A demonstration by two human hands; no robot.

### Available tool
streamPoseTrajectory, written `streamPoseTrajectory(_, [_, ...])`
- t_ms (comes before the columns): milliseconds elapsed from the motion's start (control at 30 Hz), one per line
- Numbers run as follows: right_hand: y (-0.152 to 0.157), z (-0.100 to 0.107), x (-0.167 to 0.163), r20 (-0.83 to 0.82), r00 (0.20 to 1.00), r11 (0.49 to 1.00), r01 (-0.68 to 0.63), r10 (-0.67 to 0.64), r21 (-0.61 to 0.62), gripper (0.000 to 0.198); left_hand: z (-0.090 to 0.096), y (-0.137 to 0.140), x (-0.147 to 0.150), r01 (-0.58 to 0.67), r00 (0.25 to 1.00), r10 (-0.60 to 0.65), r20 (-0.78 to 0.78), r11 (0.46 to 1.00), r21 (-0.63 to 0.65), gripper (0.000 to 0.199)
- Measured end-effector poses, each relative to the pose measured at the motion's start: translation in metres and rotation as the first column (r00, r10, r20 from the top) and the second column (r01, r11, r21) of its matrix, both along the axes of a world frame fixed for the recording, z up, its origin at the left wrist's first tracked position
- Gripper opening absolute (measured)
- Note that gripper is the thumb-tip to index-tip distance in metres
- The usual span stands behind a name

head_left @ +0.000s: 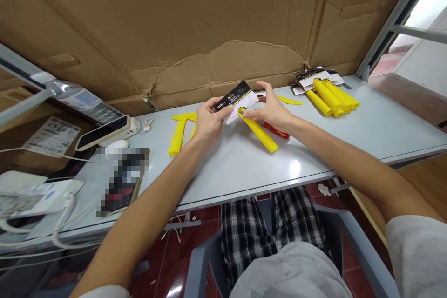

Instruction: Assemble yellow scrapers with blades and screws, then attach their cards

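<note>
My left hand (208, 120) pinches a black-and-white packaging card (240, 98) by its left side, tilted above the table. A yellow tube-shaped handle (261, 136) with a looped top end hangs across the card's lower edge. The thumb of my right hand (271, 108) presses on that looped end, while the index finger is lifted and the other fingers are partly hidden. Under my right hand lies a tool with a red handle (277, 131), its head out of sight. Behind it rests a thin yellow piece (289, 100).
More yellow handle parts (178, 136) lie beyond my left forearm. Several carded yellow handles (331, 98) are piled at the back right. On the left are a phone (102, 132), a water bottle (87, 101), a power strip (45, 195) and loose cables. Cardboard (209, 14) walls the back.
</note>
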State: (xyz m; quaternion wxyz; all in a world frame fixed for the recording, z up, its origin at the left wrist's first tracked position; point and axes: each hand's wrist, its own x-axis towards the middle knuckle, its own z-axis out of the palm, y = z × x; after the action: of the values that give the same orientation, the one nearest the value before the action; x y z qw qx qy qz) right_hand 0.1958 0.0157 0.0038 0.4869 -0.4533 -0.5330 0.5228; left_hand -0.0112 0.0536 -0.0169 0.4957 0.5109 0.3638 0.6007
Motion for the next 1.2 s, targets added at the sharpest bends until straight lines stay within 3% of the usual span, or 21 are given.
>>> streamPoseTrajectory(200, [0.001,-0.001,0.001,-0.049,0.989,0.988,-0.144,0.141,-0.060,0.119,0.003,-0.004,-0.002,-0.098,0.995,0.098,-0.004,0.993,-0.072,0.066])
streamPoseTrajectory(400, [-0.002,0.004,-0.001,-0.094,0.990,0.990,-0.116,0.109,-0.075,0.097,0.015,-0.011,-0.004,0.063,0.998,-0.066,-0.011,0.978,-0.201,0.073])
streamPoseTrajectory(467, [-0.003,0.007,-0.002,-0.101,0.990,0.991,-0.107,0.099,-0.077,0.081,0.018,-0.014,-0.004,0.058,0.997,-0.067,-0.040,0.978,-0.201,0.068])
streamPoseTrajectory(667, [-0.002,0.006,-0.006,-0.034,0.988,0.985,-0.154,0.152,-0.079,0.005,0.017,-0.016,-0.001,0.068,0.997,-0.073,-0.029,0.984,-0.162,0.060])
streamPoseTrajectory(833, [-0.001,0.003,-0.006,-0.062,0.991,0.989,-0.122,0.117,-0.084,0.009,0.011,-0.010,0.000,0.030,0.999,-0.035,-0.023,0.981,-0.192,0.051])
streamPoseTrajectory(933, [0.000,0.003,-0.005,-0.100,0.990,0.992,-0.105,0.098,-0.069,0.012,0.008,-0.009,0.000,0.122,0.989,-0.141,-0.053,0.955,-0.270,0.039])
streamPoseTrajectory(1033, [0.002,0.003,-0.003,-0.121,0.989,0.994,-0.093,0.085,-0.061,0.013,0.007,-0.011,0.002,0.256,0.962,-0.273,-0.033,0.933,-0.252,0.041])
streamPoseTrajectory(1200, [0.003,0.003,-0.002,-0.105,0.991,0.994,-0.085,0.077,-0.072,0.018,0.007,-0.013,0.002,0.264,0.961,-0.275,-0.034,0.945,-0.190,0.045])
